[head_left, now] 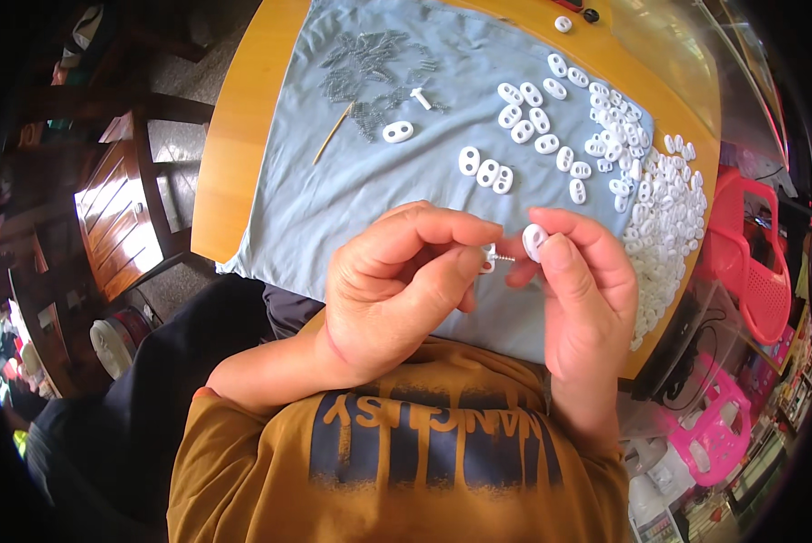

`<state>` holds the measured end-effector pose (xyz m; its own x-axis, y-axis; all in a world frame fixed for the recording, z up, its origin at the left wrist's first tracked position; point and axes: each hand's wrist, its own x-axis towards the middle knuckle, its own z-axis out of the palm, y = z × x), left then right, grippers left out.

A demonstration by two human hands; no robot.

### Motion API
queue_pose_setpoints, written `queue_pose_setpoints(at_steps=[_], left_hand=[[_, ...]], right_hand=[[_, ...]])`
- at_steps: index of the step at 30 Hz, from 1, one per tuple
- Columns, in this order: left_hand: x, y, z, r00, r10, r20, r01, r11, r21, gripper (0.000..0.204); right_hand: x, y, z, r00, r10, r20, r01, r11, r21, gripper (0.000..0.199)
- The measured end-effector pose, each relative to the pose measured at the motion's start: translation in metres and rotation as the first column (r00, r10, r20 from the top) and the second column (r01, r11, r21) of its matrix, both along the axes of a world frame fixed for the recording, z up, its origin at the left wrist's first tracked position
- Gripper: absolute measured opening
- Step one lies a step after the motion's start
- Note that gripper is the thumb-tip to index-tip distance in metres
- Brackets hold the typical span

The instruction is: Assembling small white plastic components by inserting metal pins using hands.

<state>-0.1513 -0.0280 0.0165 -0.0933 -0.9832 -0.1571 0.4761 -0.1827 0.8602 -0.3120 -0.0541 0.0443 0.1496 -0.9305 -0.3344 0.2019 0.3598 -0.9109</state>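
Observation:
Close together above the near part of the cloth, both my hands are pinched. Between thumb and forefinger, my left hand point(415, 271) grips a small white plastic plunger point(487, 262), mostly hidden by the fingers. A thin metal spring point(506, 259) sticks out of it toward the right. My right hand point(580, 281) pinches a white oval cord lock shell point(534, 241) with holes in its face, just apart from the spring's tip. Beyond the hands, a row of similar white cord locks point(487, 173) lies on the cloth. One more cord lock point(398, 132) sits farther left.
A pale blue cloth point(288, 199) covers much of the yellow wooden table point(229, 172). On it lie a pile of springs point(370, 68), a thin wooden stick point(333, 133) and a white T-shaped piece point(420, 98). White parts point(664, 217) heap along the right. A red plastic chair point(750, 253) stands beyond.

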Motion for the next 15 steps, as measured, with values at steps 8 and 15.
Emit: queue_pose_setpoints(at_steps=[8, 15], left_hand=[[-0.0081, 0.0003, 0.0037, 0.997, 0.050, 0.056, -0.053, 0.997, 0.062, 0.015], [-0.0094, 0.0006, -0.0009, 0.998, 0.067, 0.009, -0.067, 0.996, 0.057, 0.016]], right_hand=[[0.0062, 0.0057, -0.0024, 0.998, -0.052, -0.043, 0.047, 0.994, -0.099, 0.021], [0.0110, 0.0096, -0.0064, 0.987, -0.072, -0.141, 0.035, 0.967, -0.251, 0.019]])
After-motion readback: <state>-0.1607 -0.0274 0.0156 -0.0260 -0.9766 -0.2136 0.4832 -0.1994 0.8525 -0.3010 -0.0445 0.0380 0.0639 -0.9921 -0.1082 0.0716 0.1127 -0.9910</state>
